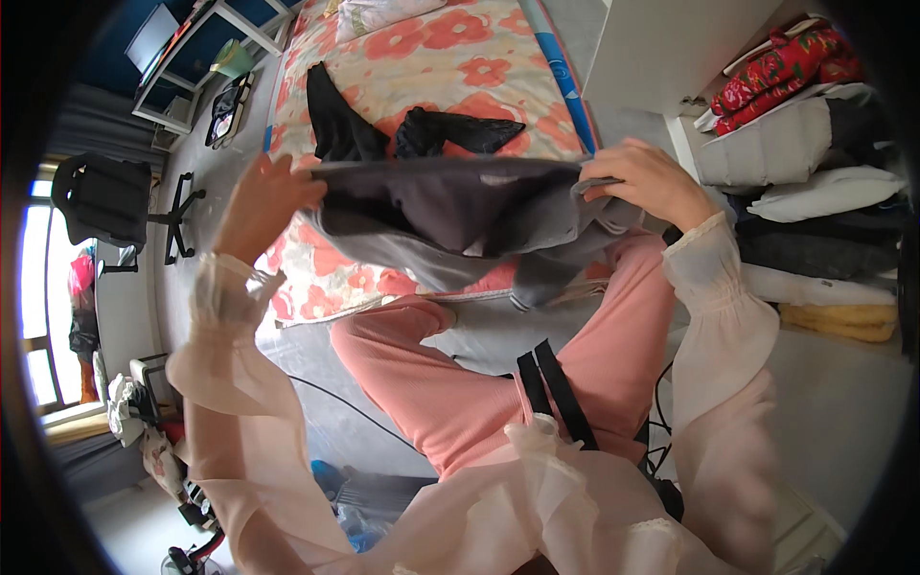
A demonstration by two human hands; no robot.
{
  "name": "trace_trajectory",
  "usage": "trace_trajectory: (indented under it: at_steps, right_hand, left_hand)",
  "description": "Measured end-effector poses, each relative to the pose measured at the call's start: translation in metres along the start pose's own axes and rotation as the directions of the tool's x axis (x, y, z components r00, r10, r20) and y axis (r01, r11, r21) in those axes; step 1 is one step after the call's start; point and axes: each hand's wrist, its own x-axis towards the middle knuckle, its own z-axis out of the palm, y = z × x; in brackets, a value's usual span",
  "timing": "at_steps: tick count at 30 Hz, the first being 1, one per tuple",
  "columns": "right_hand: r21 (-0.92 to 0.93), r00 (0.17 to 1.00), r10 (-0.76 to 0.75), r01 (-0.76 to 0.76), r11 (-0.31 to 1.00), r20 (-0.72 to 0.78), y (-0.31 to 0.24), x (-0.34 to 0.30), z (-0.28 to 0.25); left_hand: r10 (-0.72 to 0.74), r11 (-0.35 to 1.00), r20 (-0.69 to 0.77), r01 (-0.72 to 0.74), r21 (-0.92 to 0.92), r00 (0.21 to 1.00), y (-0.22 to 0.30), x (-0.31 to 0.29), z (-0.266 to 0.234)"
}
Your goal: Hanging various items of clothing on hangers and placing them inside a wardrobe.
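i'm holding a grey garment [450, 216] stretched above the bed's [460, 48] near edge.
left hand [261, 206] and right hand [650, 180] are pinching its ends, long axis running side to side.

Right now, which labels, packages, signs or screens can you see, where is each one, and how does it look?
Screen: far upper left, on the white-framed desk; flat, tilted rectangle, pale grey-blue, apparently blank.
Label: small pale patch inside the grey garment held by left hand and right hand; too blurred to tell more.

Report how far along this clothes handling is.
Done: nothing folded shows on the floral mattress. In hand: left hand and right hand hold a grey garment stretched between them. Left: two black garments lie loose on the mattress.
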Motion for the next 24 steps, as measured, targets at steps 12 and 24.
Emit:
trace_trajectory:
  at_steps: [12, 24]
  right_hand:
    - [0.401, 0.961, -0.254, 0.189, 0.896, 0.114, -0.074, 0.004, 0.004]
    - [0.224, 0.973, -0.143, 0.101, 0.969, 0.183, -0.067, -0.019, 0.055]
  left_hand:
    - [-0.076, 0.702, 0.123, 0.141, -0.698, 0.989, 0.089, 0.024, -0.007]
    - [-0.065, 0.468, 0.197, 0.205, -0.860, 0.978, 0.134, -0.001, 0.064]
